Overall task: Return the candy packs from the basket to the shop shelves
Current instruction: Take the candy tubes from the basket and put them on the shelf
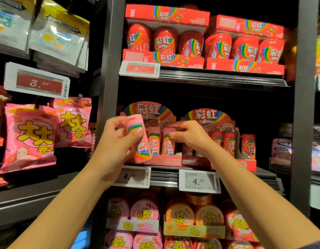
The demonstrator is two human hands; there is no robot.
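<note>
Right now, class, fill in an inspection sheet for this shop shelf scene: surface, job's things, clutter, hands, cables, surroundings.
Surface: dark metal middle shelf with white price tags.
Job's things: pink rainbow-striped candy pack held tilted in front of the pink cardboard display tray.
Clutter: nothing seen.
Hands: left hand grips the pack; right hand pinches a pack standing in the tray.
Cables: nothing seen.
Surroundings: red candy tubs above, round pink tubs below.
</note>
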